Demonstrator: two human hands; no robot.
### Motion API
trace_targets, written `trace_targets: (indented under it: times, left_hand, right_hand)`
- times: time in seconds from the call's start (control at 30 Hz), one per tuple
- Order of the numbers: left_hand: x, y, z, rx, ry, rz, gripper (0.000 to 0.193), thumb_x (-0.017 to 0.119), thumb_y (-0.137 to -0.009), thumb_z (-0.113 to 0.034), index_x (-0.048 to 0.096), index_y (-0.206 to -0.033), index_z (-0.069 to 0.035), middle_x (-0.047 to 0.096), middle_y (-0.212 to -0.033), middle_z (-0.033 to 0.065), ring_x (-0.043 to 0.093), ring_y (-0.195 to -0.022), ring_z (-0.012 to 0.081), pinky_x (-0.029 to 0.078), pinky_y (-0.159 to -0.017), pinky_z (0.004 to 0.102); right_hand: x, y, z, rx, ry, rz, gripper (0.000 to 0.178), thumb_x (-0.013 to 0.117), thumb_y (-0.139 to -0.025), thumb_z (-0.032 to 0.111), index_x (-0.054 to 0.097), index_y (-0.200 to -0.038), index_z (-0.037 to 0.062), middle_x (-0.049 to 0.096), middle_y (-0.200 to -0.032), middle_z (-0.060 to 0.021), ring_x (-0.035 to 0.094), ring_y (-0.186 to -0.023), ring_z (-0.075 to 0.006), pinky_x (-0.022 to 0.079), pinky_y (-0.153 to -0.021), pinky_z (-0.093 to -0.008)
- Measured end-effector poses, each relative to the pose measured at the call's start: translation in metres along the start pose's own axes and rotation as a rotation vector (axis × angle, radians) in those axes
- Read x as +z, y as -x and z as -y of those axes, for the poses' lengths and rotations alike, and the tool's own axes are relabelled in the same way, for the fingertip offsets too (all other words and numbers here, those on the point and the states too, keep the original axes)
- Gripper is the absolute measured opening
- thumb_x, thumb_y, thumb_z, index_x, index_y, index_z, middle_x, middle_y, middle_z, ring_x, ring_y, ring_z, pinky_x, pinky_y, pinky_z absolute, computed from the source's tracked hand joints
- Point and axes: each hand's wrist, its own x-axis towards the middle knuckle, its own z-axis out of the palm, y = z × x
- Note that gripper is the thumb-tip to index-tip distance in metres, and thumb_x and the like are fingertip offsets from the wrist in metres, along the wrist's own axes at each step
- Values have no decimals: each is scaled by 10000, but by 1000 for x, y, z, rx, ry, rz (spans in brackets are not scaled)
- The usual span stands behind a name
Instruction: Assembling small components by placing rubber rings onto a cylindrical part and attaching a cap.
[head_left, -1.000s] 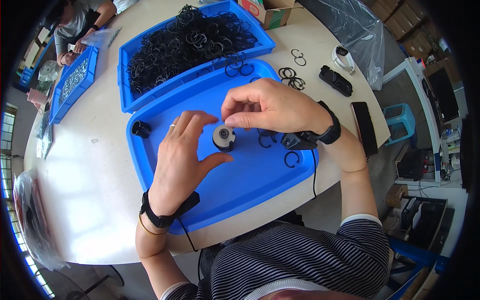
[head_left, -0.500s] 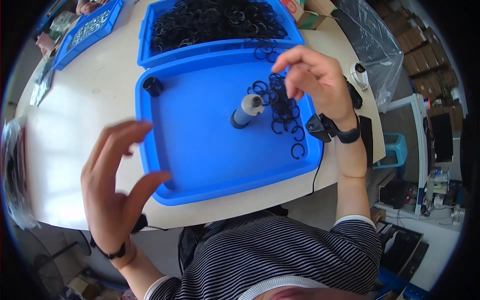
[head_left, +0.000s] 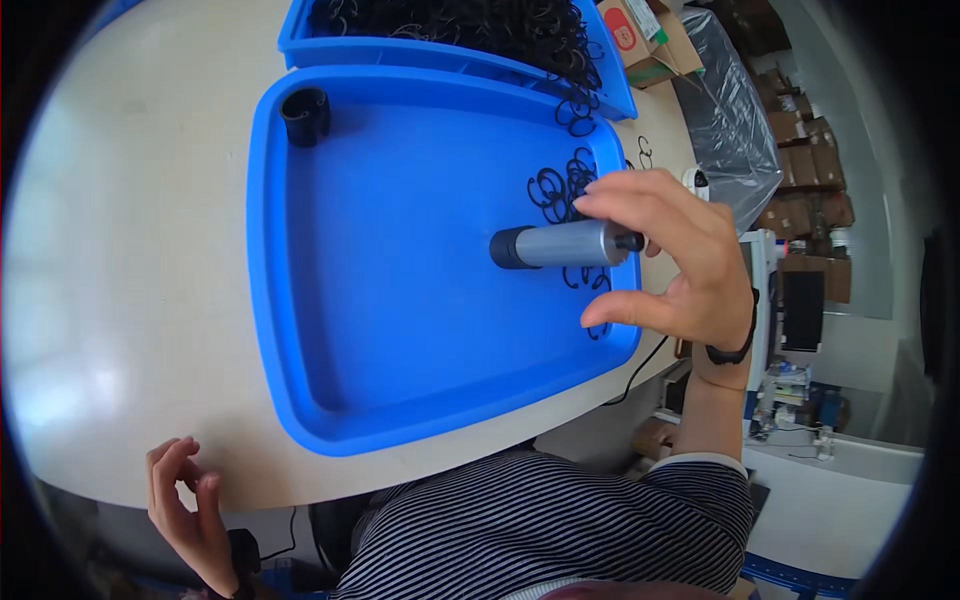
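Note:
My right hand point(head_left: 690, 262) is over the right part of the blue tray point(head_left: 380, 428), thumb and fingers spread wide around a grey cylinder point(head_left: 572, 244). A gap shows between the thumb and the cylinder. The cylinder has a black collar at its left end and a black knob at its right; whether it stands or leans I cannot tell. Black open rings point(head_left: 550, 190) lie beside it, partly hidden by my hand. Off the tray's near left corner, my left hand point(head_left: 190, 515) is held loosely with fingers apart, holding nothing.
A short black tube point(head_left: 306, 116) stands in the tray's far left corner. Behind is a blue bin point(head_left: 420, 55) heaped with black rings. A cardboard box point(head_left: 650, 45) and clear plastic sheeting point(head_left: 730, 110) are at the far right. A cable point(head_left: 640, 370) runs by the tray's near right edge.
My view has shifted. My right hand has come down around the cylinder, its fingers spreading wider. My left hand has drawn back from the tray's left edge toward the table's near edge.

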Motion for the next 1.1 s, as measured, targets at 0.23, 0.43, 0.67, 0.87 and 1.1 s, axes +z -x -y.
trace_targets:
  times: [0.23,0.43,0.67,0.87,1.1]
  left_hand:
    - [11,12,42,86,128,-77,288,610,-969,-180,599,-1123,64,586,-977,145,536,-838,202,439,-752,286]
    - [6,2,33,327,57,7,204,638,-960,-60,632,-1096,91,680,-982,184,630,-813,260,530,-726,331]
    - [8,-3,24,243,60,16,257,668,-950,-106,640,-1080,114,661,-879,203,621,-759,297,527,-679,376]
    - [11,-4,26,282,36,-16,268,680,-947,-125,653,-1062,116,664,-869,205,619,-735,297,518,-641,370]
    - [17,-4,24,299,19,-35,250,679,-946,-103,650,-1077,109,662,-879,215,628,-730,291,535,-640,360]
  right_hand:
    - [5,-13,3,110,16,174,516,865,-672,281,686,-1101,57,699,-966,-93,681,-748,-227,536,-602,-307]
    - [22,-11,-7,112,2,161,432,866,-658,187,679,-1021,46,704,-934,-98,682,-733,-240,536,-578,-303]
    - [27,-11,-6,116,-10,106,429,877,-630,167,666,-985,51,706,-935,-101,690,-743,-246,534,-558,-304]
    - [26,-12,-8,63,88,128,470,882,-614,199,664,-1008,64,703,-942,-97,682,-737,-253,528,-555,-314]
    - [19,-18,-6,77,121,177,526,871,-620,274,663,-1056,66,691,-937,-97,681,-757,-256,529,-568,-319]
